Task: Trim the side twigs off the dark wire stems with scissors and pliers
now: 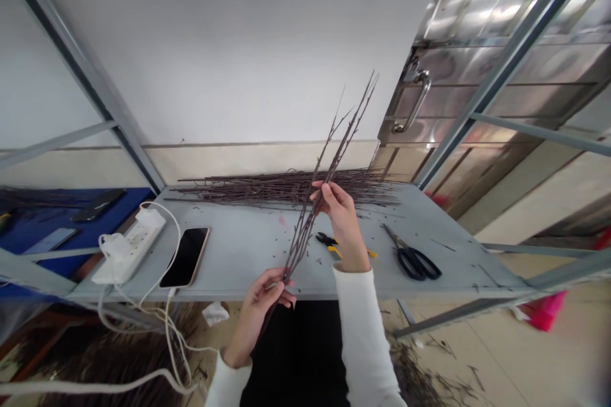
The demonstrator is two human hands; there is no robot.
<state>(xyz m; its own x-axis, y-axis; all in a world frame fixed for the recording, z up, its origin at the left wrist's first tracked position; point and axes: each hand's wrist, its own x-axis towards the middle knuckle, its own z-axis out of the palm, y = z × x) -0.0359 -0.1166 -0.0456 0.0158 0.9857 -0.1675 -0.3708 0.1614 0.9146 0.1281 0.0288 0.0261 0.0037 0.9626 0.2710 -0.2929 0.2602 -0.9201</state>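
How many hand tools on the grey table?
2: black-handled scissors toward the right end; yellow-handled pliers partly covered by the right hand and wrist. The twig pile could hide more.

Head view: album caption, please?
Bare left hand and right hand hold long, thin, dark-brown twigs at a flat grey table.

Two hands point(267, 296) point(340, 208), one power strip point(131, 247), one pair each of scissors point(403, 248) and pliers point(327, 240) appear.
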